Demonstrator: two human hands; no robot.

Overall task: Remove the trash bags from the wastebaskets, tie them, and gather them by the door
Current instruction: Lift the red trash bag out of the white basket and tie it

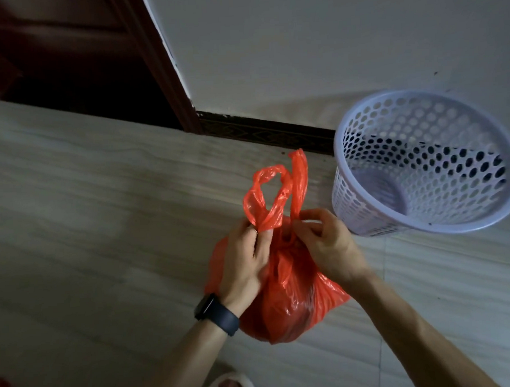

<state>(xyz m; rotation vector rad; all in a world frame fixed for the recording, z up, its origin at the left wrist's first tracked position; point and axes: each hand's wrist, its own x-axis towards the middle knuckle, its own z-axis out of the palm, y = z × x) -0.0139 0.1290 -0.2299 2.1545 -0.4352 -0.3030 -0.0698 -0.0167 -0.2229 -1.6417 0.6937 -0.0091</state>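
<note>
The red trash bag (287, 303) is bulging at lower centre of the frame. The left hand (245, 258) and right hand (329, 248) are each pinching a handle, fingers clamped on it, near the perforated wastebasket (422, 162) at right.

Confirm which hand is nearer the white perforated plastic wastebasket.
Right. The right hand sits left of the wastebasket, not touching; the left hand is farther left, across the red plastic bag.
</note>
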